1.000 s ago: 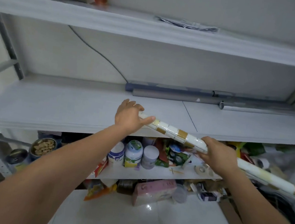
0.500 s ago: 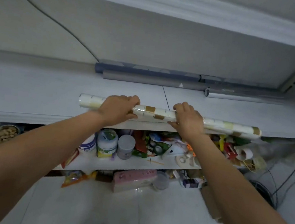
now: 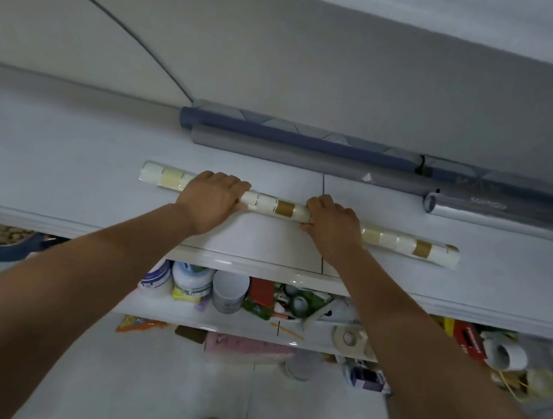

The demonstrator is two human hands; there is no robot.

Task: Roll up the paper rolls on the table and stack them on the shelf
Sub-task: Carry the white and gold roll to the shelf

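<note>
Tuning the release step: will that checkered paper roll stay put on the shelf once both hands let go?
Probably rolls: the checkered roll is a round tube lying free on the flat shelf, apart from the grey rolls behind. It looks fairly stiff, straight past the left hand and right hand. Its glossy wrap may be slippery.

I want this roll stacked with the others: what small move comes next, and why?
Probably push the checkered roll back toward the grey rolls by the wall: both hands rest on it, and bare shelf separates it from them.
</note>
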